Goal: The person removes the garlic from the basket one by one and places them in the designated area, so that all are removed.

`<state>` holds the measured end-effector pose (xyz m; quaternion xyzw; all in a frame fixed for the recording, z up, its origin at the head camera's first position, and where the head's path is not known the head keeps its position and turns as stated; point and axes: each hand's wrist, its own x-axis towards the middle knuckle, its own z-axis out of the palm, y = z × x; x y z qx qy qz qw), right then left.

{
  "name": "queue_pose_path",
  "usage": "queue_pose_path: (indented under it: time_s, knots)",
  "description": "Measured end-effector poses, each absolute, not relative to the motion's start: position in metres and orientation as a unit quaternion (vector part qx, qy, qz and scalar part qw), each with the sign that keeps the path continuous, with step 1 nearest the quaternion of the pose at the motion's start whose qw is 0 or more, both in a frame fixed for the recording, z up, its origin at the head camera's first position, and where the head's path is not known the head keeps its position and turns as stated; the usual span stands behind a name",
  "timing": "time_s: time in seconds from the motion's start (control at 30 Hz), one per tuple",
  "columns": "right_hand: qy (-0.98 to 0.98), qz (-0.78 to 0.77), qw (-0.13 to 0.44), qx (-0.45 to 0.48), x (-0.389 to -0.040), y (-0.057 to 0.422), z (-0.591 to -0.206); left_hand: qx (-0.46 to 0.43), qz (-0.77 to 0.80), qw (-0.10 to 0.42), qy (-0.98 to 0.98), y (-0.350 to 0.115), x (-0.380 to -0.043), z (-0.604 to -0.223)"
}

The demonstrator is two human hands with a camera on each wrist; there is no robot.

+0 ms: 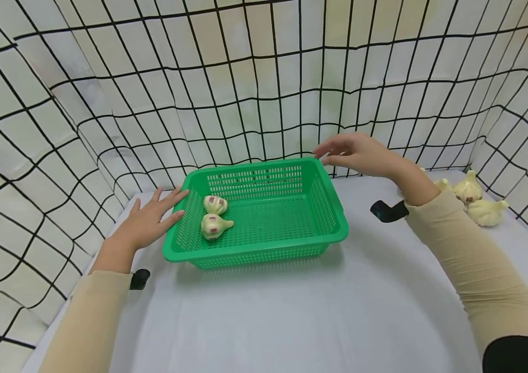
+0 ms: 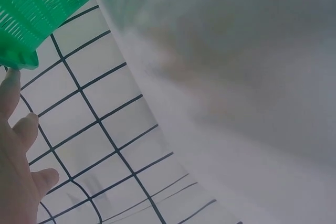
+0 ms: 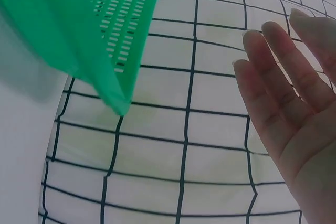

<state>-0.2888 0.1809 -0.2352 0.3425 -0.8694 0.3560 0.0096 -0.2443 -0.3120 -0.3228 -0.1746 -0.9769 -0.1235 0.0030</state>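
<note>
A green plastic basket [image 1: 264, 254] with slotted walls sits on the white table, two garlic bulbs [image 1: 215, 227] lying at its left end. My left hand [image 1: 149, 220] is at the basket's left side with its fingers spread; in the left wrist view a fingertip [image 2: 13, 77] meets the basket's rim. Near the back right corner, my right hand [image 1: 359, 154] is raised, fingers loosely bent in the head view. The right wrist view shows its fingers [image 3: 268, 85] fairly straight and apart from the basket's corner [image 3: 118, 100], holding nothing.
Several more garlic bulbs [image 1: 468, 187] lie on the table at the right, partly hidden behind my right forearm. A black grid net [image 1: 301, 80] over white walls encloses the back and both sides. White tabletop [image 1: 264, 316] extends in front of the basket.
</note>
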Motion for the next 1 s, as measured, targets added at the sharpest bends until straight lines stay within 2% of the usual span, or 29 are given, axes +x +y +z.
queue_pose_path:
  time_s: [0.37, 0.57, 0.77, 1.0]
  knots:
    - [-0.873, 0.330, 0.013, 0.358, -0.317, 0.133, -0.230, -0.175, -0.119, 0.002, -0.977, -0.311, -0.244, -0.322]
    - [-0.877, 0.293, -0.014, 0.382, -0.323, 0.093, -0.237, -0.177, -0.121, 0.006, -0.977, -0.312, -0.246, -0.322]
    - [-0.877, 0.233, -0.057, 0.417, -0.327, 0.052, -0.260, -0.179, -0.120, 0.003, -0.976, -0.312, -0.246, -0.324]
    - [-0.869, 0.187, -0.087, 0.450, -0.330, 0.021, -0.274, -0.183, -0.126, 0.008, -0.975, -0.313, -0.245, -0.324]
